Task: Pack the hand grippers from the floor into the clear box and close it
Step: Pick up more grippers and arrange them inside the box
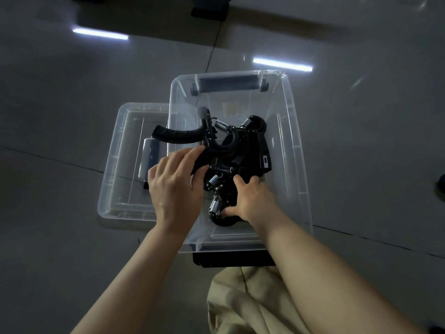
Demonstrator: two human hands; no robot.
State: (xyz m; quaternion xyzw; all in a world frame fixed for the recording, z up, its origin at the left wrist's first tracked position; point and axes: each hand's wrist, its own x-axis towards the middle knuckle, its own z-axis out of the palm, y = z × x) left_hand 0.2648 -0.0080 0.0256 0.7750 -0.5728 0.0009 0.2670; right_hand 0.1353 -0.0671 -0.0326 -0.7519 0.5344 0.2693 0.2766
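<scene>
I see one clear box [298,150], one lid [113,189] left of it, and several black hand grippers [240,153] piled inside; I cannot count them exactly. My left hand [175,186] closes on one gripper's handle at the box's left wall. My right hand [252,201] presses on the pile, fingers curled. The box stands on grey floor tiles [60,116].

The hand grippers [231,150] are black with silvery coiled springs [215,205], the box [298,145] and its lid [115,189] are clear with black latches [230,83], the floor [72,116] is glossy grey tile, and the trousers [248,302] are khaki.
</scene>
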